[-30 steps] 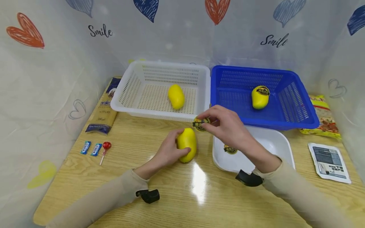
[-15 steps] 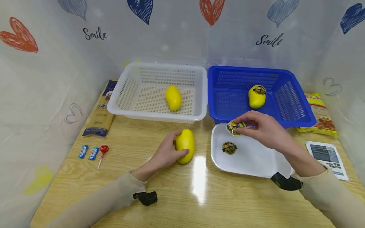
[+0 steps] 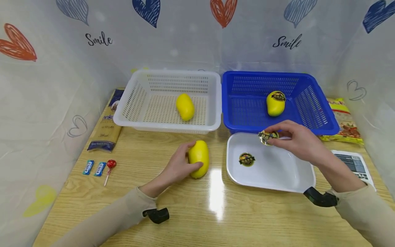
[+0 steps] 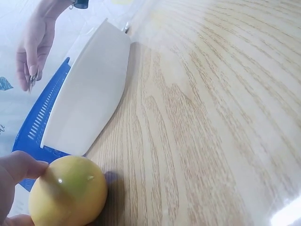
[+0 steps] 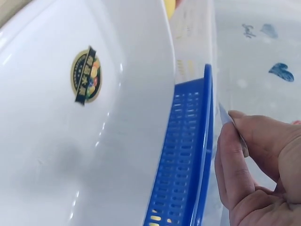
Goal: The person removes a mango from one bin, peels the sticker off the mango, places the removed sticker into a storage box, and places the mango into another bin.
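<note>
Head view: left hand (image 3: 179, 166) grips mango (image 3: 198, 159); right hand (image 3: 297, 139) pinches sticker (image 3: 266, 136).

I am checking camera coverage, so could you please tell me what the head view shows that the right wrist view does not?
Only the head view shows the left hand holding a yellow mango on the table, the white basket with its mango, and the lollipop. Only the right wrist view shows the right hand's fingertips up close. Both show the white tray with a round sticker, the blue basket, and the peeled sticker pinched by the right hand.
</note>
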`<state>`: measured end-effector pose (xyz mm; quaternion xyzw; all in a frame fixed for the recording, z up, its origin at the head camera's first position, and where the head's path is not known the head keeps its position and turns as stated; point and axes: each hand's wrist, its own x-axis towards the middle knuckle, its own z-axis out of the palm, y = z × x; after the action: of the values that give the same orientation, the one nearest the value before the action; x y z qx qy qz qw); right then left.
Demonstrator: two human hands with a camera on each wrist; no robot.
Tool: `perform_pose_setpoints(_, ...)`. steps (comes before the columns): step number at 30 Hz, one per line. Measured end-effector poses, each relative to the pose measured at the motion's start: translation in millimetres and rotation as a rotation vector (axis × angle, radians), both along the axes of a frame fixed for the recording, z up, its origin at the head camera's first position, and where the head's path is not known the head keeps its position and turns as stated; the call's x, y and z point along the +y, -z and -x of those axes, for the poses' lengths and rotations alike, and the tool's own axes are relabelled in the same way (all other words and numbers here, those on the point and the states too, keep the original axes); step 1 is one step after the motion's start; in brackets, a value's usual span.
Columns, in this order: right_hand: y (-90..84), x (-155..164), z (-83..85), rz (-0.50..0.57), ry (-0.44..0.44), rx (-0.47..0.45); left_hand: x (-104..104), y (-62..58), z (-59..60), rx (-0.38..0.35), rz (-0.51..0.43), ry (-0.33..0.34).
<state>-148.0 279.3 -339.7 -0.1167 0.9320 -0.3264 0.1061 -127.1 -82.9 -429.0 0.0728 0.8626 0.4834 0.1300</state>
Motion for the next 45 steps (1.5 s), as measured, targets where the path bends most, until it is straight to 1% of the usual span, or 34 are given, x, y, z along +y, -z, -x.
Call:
perform_pose_setpoints(2, -1.0, 2, 0.5, -0.009, 0.003, 0.007, 0, -0.2, -0.1, 0.002, -0.001, 0.003)
perform_pose_setpoints(6, -2.5, 5, 2.4, 0.005, -0.015, 0.006, -1, -0.1, 0.1, -0.003, -0.003, 0.003)
perform_pose_setpoints(8, -3.0, 7, 3.1, 0.014, -0.019, -0.019, -1, 0.1, 0.1, -0.008, -0.004, 0.004)
perform_pose_setpoints(13, -1.2, 10, 5.2, -0.001, -0.022, -0.062, -1, 0.5, 0.3, -0.008, -0.007, 0.006)
perform_pose_setpoints(15, 1.9, 12, 6.7, -0.009, -0.049, -0.057, -1, 0.0, 0.5, -0.007, -0.009, 0.007)
perform_pose_setpoints(17, 5.4, 12, 8.5, -0.014, -0.095, -0.051, 0, -0.2, 0.6, -0.008, -0.011, 0.01)
perform_pose_setpoints(21, 10.8, 12, 11.3, -0.061, -0.18, -0.014, 0, -0.9, 0.9, -0.013, -0.006, 0.011)
perform_pose_setpoints(24, 13.3, 10, 13.1, -0.083, -0.216, 0.023, 0, -1.7, 0.6, -0.018, -0.003, 0.007)
perform_pose_setpoints(27, 17.1, 9, 14.8, -0.066, -0.247, 0.03, 0, -2.3, 0.3, -0.018, -0.009, 0.007)
perform_pose_setpoints(29, 19.9, 9, 15.1, -0.047, -0.268, 0.014, 0, -2.3, 0.2, -0.016, -0.016, 0.01)
perform_pose_setpoints(36, 30.4, 7, 15.1, -0.001, -0.318, -0.087, -1, -1.8, 0.1, -0.018, -0.027, 0.012)
perform_pose_setpoints(41, 38.0, 5, 17.1, -0.015, -0.332, -0.119, -1, -1.7, 0.5, -0.015, -0.032, 0.018)
perform_pose_setpoints(45, 44.7, 7, 18.3, -0.035, -0.354, -0.115, -1, -1.4, 0.5, -0.009, -0.032, 0.027)
